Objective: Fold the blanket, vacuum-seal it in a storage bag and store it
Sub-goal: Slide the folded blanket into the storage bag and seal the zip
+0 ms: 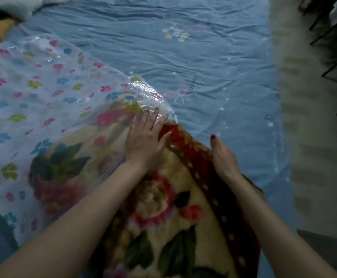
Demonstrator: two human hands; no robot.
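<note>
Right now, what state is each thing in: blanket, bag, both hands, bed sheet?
Blanket: folded, far end inside the bag, near part still outside.
Storage bag: mouth open, lying flat on the bed, not sealed.
Left hand: fingers straight, pressing on the bag at its mouth.
Right hand: resting against the blanket's right edge.
Bed sheet: spread, wrinkled.

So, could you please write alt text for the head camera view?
Two bare hands work a floral blanket into a clear flower-printed storage bag on a blue bedsheet. The left hand lies flat at the bag's mouth; the right hand rests on the blanket's dark red border.
</note>
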